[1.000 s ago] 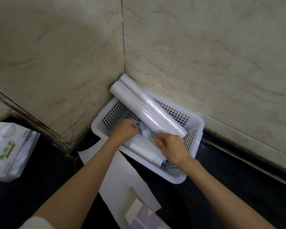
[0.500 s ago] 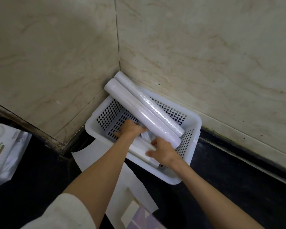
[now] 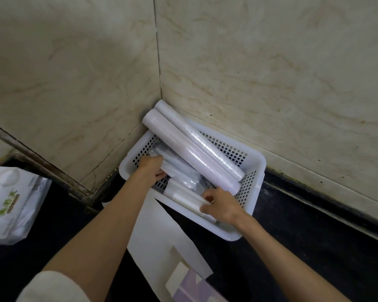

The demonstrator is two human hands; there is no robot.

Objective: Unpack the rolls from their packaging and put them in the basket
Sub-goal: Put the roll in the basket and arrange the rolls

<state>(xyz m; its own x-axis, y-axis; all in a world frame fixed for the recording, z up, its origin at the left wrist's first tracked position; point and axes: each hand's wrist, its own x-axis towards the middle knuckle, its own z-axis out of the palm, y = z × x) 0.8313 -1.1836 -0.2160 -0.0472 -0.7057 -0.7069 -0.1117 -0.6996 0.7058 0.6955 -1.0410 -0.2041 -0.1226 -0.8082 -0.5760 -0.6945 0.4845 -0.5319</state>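
A white perforated basket (image 3: 256, 171) stands in the wall corner on a dark counter. Two long pale rolls (image 3: 190, 149) lie diagonally across it, their far ends resting on the rim at the corner. Below them lie shorter rolls in clear wrap (image 3: 181, 171). My left hand (image 3: 152, 167) reaches into the basket's left side and grips the end of one wrapped roll. My right hand (image 3: 220, 205) is at the near side, fingers pinched on the end of a small white roll (image 3: 184, 196).
A white sheet of paper (image 3: 162, 236) lies on the counter just in front of the basket, under my left arm. A white plastic pack (image 3: 11, 199) with green print sits at the far left. Marble walls close in behind and on the left.
My left hand has moved left along the basket and taken the wrapped roll's end. My right hand slid toward the near rim, still on the small roll.
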